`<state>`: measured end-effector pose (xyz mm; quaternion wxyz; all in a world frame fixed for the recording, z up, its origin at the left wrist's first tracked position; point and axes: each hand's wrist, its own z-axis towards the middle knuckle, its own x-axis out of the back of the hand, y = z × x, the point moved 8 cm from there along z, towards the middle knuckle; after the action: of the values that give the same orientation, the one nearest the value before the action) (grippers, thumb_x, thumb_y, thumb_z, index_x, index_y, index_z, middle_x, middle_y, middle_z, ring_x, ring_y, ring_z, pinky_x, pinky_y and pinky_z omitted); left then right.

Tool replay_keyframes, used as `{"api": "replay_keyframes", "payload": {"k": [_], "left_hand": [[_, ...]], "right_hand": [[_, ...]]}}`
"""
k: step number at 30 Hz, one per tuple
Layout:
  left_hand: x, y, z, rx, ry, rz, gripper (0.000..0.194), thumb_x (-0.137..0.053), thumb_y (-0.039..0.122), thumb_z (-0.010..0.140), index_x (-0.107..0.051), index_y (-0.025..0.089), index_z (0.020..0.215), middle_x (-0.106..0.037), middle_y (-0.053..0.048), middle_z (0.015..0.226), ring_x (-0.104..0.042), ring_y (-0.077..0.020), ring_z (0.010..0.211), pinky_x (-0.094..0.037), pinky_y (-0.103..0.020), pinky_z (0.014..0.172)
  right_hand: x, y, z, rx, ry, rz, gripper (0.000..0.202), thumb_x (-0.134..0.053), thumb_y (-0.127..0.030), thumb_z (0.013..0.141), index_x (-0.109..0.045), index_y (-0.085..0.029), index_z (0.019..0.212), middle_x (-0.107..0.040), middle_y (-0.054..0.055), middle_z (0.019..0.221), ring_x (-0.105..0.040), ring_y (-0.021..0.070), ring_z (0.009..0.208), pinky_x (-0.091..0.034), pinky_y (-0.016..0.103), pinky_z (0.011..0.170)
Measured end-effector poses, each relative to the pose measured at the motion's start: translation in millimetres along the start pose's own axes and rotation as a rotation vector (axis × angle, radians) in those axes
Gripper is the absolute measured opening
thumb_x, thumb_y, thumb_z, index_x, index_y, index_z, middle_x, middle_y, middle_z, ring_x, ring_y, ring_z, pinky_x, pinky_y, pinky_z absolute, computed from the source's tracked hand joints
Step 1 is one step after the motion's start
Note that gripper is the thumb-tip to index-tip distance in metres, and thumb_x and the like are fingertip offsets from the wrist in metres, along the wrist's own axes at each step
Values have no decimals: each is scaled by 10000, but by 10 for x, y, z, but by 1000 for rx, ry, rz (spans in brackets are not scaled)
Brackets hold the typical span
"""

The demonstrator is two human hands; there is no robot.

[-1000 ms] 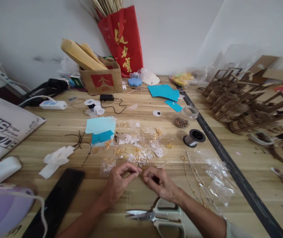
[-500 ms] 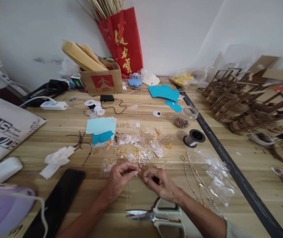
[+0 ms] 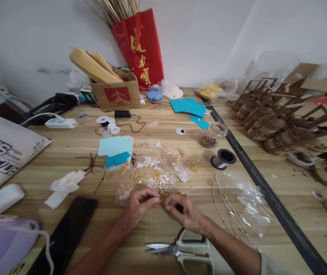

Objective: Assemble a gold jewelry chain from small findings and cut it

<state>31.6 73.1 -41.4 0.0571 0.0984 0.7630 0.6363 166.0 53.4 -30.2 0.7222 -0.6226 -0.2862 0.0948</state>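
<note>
My left hand is closed in a pinch, thumb against forefinger, and a thin pale thread hangs down beneath it. Close beside it, my right hand is also pinched, its fingertips a small gap from the left ones. Whatever sits in the right fingertips is too small to make out. Just beyond both hands lie small silver and gold beads or charms, some loose and some on clear bags. Scissors with pale handles lie below my hands, blades slightly apart and pointing left.
Chain necklaces and crumpled clear bags lie on the right. A wire spool and a jar of beads stand behind them. At left are a black phone and a tissue. Woven baskets crowd the far right.
Both hands stay almost where they were, still pinched near each other. The camera view has shifted slightly, so the background sits a little further left.
</note>
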Motion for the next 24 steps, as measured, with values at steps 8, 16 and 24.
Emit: {"api": "replay_keyframes", "payload": {"k": [8, 16, 24], "left_hand": [[-8, -27, 15, 57, -14, -138, 98, -732, 234, 638, -725, 156, 696, -685, 1, 619, -603, -124, 601, -482, -207, 600], [8, -46, 20, 39, -8, -132, 43, -739, 193, 633, -724, 159, 654, -691, -1, 614, -608, -119, 600, -482, -198, 597], [-5, -1, 18, -48, -15, -92, 7, -713, 154, 645, -717, 159, 647, -719, -17, 664, -639, -125, 624, -500, -194, 605]], "right_hand": [[-8, 20, -12, 2, 0, -4, 136, -491, -238, 906, -532, -174, 793, -449, -27, 625, -395, 115, 555, -298, 223, 512], [4, 6, -9, 18, 17, -20, 141, -498, -235, 897, -546, -168, 783, -445, -27, 616, -394, 113, 549, -293, 219, 499], [10, -7, 0, 11, 15, 5, 137, -497, -230, 889, -540, -167, 774, -425, -37, 593, -372, 105, 522, -276, 215, 481]]}}
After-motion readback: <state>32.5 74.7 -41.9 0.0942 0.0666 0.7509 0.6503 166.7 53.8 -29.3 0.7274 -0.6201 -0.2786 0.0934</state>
